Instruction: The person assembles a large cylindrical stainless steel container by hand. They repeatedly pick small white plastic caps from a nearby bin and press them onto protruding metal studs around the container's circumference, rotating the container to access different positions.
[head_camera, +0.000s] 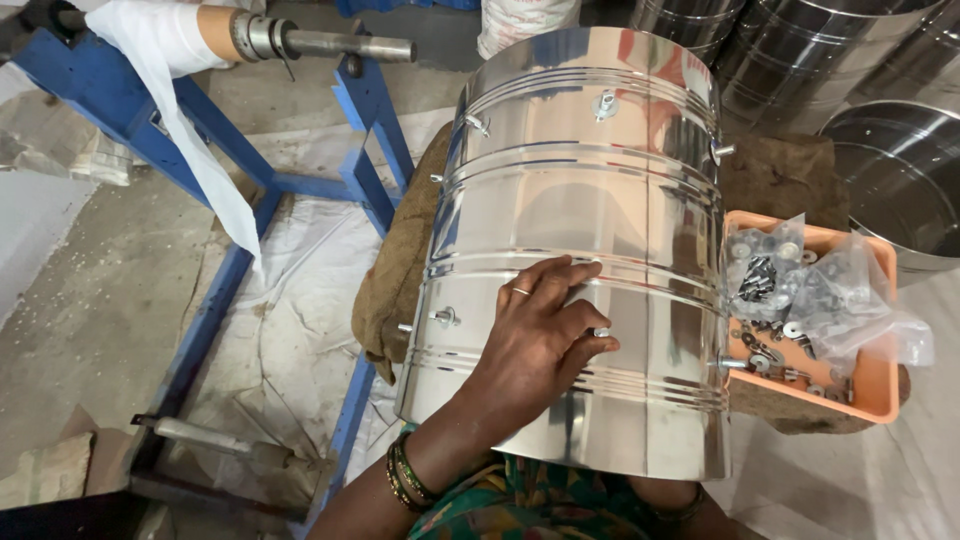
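Note:
A shiny ribbed steel drum (590, 200) lies on its side across brown sacking in front of me. Small bolts with wing nuts stick out of its wall in several places. My left hand (535, 335), with a ring and bangles at the wrist, rests on the drum's near part. Its thumb and fingers pinch a small metal fastener (600, 332) set in the drum wall. My right forearm (680, 510) passes under the drum's near rim, so the right hand is hidden.
An orange tray (875, 385) with loose nuts, washers and clear plastic bags sits to the right of the drum. More steel drums (900, 170) stand at the back right. A blue metal frame (215, 290) holding a roll of white sheet stands on the left.

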